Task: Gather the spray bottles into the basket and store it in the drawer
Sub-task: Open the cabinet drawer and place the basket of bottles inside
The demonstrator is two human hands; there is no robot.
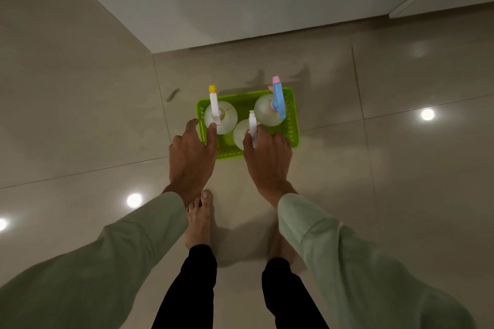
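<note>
The lime-green slotted plastic basket (pixel 290 117) sits on the glossy tiled floor (pixel 80 128), long axis left-right, three clear spray bottles (pixel 221 115) upright inside, nozzles pointing away. Left hand (pixel 191 153) and right hand (pixel 267 160) reach down, fingers spread, over its near edge.

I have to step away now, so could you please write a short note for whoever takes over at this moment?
Left hand: open, reaching to the near left rim of the green basket, no firm grip visible.
Right hand: at the near right rim, beside the white-topped bottle; whether it holds anything is unclear.
Basket stands on the floor with three spray bottles upright inside: yellow-tipped bottle, white-topped, and blue-topped bottle.
Done: gathering appears complete.
Left: lift the basket and store it in the drawer, which is not identifiable here.
</note>
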